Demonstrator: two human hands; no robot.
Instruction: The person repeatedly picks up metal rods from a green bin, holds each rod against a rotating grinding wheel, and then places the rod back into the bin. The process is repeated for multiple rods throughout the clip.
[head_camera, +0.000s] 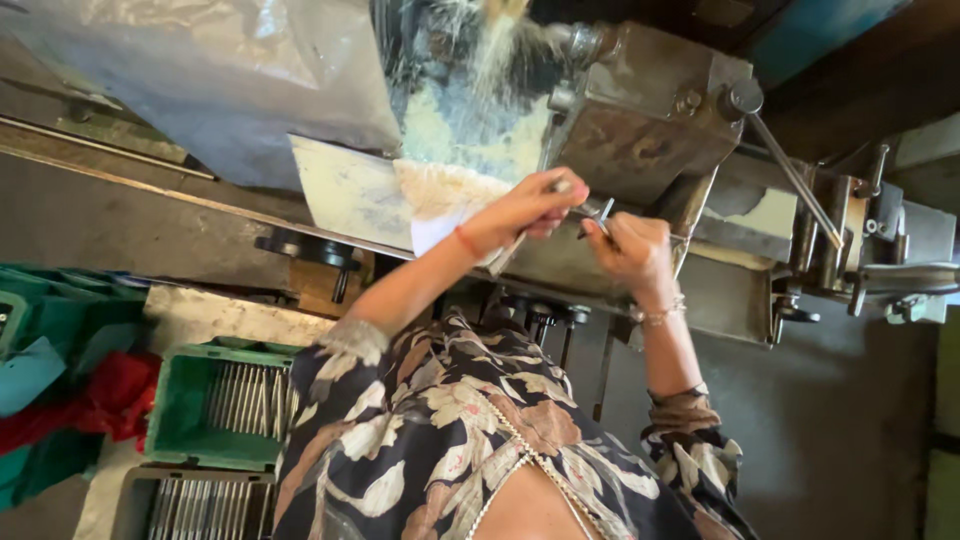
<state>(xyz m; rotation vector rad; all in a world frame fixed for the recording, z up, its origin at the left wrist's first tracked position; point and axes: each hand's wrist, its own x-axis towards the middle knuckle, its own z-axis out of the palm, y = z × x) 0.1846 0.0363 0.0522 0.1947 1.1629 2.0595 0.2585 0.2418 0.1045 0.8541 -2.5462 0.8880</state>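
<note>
Head view, looking down over a floral-print top; both hands raised to a metal machine (650, 120) at 12 o'clock; left hand (525, 212) closed, fingers pinched around a thin metal rod (560, 185) near its tip; right hand (632, 245) just beside it at 3 o'clock, fingers curled shut around a small dark metal piece (598, 212); cannot tell whether rod and piece are one part or two; the hands nearly touch, knuckles facing each other. Red thread on left wrist, beaded bracelet (658, 314) on right wrist. Behind the left hand, a pale chute plate (345, 190) coated in white powder; powder spray (495, 50) above it at 12 o'clock; clear plastic sheet (200, 70) at 10 o'clock. Long lever with round knob (742, 97) runs from the machine toward 3 o'clock; more clamps and handles at the far right. At 8 o'clock, green crate (185, 410) holding a row of thin metal rods; a second grey crate (195, 505) of rods below it; red cloth (110, 395) and teal bins at 9 o'clock.
</note>
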